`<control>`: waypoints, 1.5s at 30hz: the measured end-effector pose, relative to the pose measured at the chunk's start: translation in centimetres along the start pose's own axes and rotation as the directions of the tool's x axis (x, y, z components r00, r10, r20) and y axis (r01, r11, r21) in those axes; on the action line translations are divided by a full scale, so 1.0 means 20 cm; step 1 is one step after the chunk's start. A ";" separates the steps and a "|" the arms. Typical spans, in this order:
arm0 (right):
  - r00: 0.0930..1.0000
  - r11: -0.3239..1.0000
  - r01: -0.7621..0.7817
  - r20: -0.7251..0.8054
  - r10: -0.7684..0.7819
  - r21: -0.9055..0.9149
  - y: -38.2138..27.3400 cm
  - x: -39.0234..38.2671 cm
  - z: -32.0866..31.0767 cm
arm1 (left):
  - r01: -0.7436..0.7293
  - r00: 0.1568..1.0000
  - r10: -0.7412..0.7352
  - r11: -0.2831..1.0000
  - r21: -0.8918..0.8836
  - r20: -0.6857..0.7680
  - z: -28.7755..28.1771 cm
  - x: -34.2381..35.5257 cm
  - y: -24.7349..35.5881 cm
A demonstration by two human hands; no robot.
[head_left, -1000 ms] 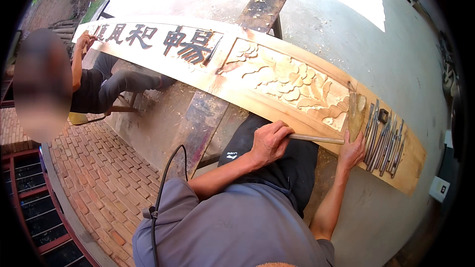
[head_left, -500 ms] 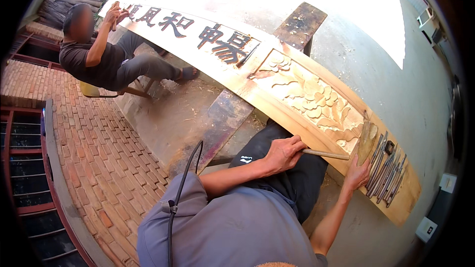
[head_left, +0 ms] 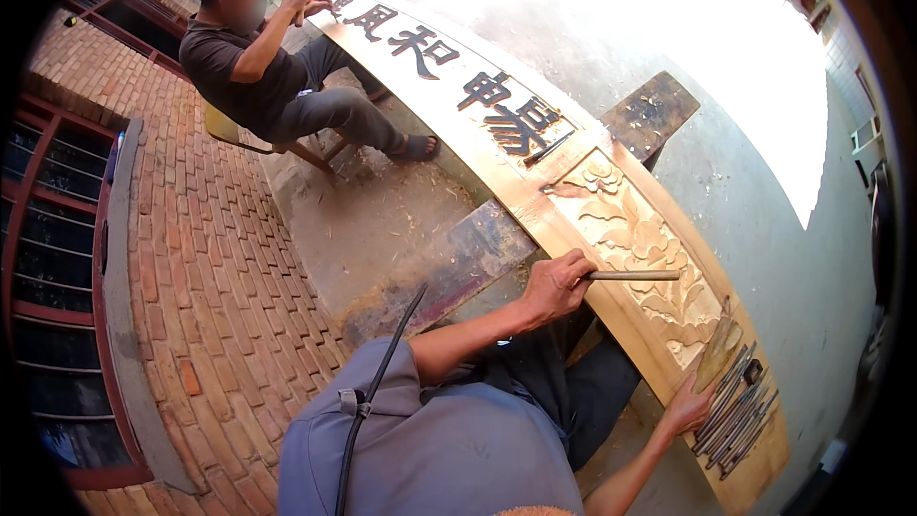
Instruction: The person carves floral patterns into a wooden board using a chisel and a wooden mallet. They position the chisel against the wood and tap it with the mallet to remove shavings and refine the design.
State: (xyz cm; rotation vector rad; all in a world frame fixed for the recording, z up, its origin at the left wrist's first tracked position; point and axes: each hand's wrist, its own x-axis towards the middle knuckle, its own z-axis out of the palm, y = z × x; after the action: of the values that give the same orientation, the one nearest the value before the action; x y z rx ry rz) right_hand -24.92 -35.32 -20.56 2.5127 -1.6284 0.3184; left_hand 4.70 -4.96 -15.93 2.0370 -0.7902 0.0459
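Note:
My left hand (head_left: 564, 282) is closed round a slim wooden-handled rod (head_left: 638, 275), held pointing right over the carved floral panel (head_left: 645, 239); its far end's exact shape is unclear. My right hand (head_left: 688, 406) is closed on the lower end of a flat, pale wooden mallet (head_left: 718, 349) at the panel's right end. Beside that hand, a row of carving tools (head_left: 728, 420) lies on the long board (head_left: 755, 478), with a small black block (head_left: 753, 373) among them.
A co-worker (head_left: 239, 76) sits on a chair at the board's far end, hands raised over dark carved characters (head_left: 420, 53). A trestle plank (head_left: 645, 105) crosses beneath the board. Brick paving (head_left: 210, 306) and a red barred frame (head_left: 57, 191) are at left.
The view has turned, so the board slants more steeply. The rod in my left hand now points over the carving, its end farther from my right hand and the mallet.

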 end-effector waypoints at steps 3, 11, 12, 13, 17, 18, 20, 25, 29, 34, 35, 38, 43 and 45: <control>1.000 1.000 -0.010 0.007 0.010 0.013 -0.01 0.01 0.00 | 0.008 0.998 -0.007 1.000 0.023 -0.056 -0.03 0.05 -0.07; 1.000 1.000 -0.002 0.027 0.001 0.012 0.02 0.01 0.01 | 0.081 0.994 -0.078 0.996 -0.037 0.080 0.06 -0.06 -0.01; 1.000 1.000 0.001 0.027 -0.001 0.011 0.02 0.01 0.02 | 0.086 0.992 -0.080 0.994 -0.062 0.099 0.08 -0.08 0.00; 1.000 0.999 0.015 0.009 -0.015 0.029 0.02 0.01 0.03 | 0.053 0.995 -0.046 0.996 -0.072 0.090 0.10 -0.09 0.01; 0.999 0.999 0.025 0.028 -0.026 0.036 0.05 0.02 0.03 | 0.021 0.987 -0.003 0.994 -0.109 0.160 0.14 -0.12 0.06; 0.999 0.999 0.023 0.031 -0.024 0.031 0.03 0.02 0.00 | 0.024 0.986 -0.005 0.994 -0.111 0.165 0.14 -0.14 0.07; 0.999 0.996 0.034 0.020 -0.035 0.080 -0.02 0.01 -0.04 | 0.018 0.973 0.005 0.995 -0.096 0.231 0.13 -0.17 0.07; 0.999 0.998 0.043 -0.020 -0.042 0.041 -0.03 0.00 -0.05 | -0.006 0.957 0.026 0.997 -0.071 0.288 0.15 -0.23 0.05; 0.999 0.999 0.031 -0.018 -0.030 0.040 -0.06 0.00 -0.08 | -0.041 0.951 0.070 0.994 -0.101 0.302 0.17 -0.28 0.03; 0.999 0.999 -0.009 0.038 0.007 0.049 -0.05 0.01 -0.07 | -0.072 0.910 0.085 0.996 -0.048 0.405 0.20 -0.35 0.00; 0.999 0.999 -0.009 0.040 0.007 0.051 -0.07 0.00 -0.07 | -0.091 0.896 0.094 0.995 -0.026 0.434 0.20 -0.36 0.00; 1.000 0.997 0.006 0.022 -0.008 0.075 -0.03 -0.01 -0.03 | -0.128 0.881 0.133 0.991 -0.042 0.453 0.21 -0.40 0.00; 1.000 0.999 0.003 0.001 -0.003 0.041 -0.06 -0.01 -0.08 | -0.158 0.870 0.177 0.984 -0.080 0.459 0.23 -0.44 -0.01; 1.000 0.999 0.001 0.002 -0.001 0.040 -0.06 -0.01 -0.06 | -0.164 0.867 0.183 0.983 -0.081 0.463 0.23 -0.44 -0.03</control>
State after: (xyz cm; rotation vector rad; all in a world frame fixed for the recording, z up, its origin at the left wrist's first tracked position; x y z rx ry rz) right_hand -24.01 -34.32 -19.47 2.5431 -1.6376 0.3521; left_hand -3.14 -3.83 -21.89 1.9554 -1.2654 -0.3747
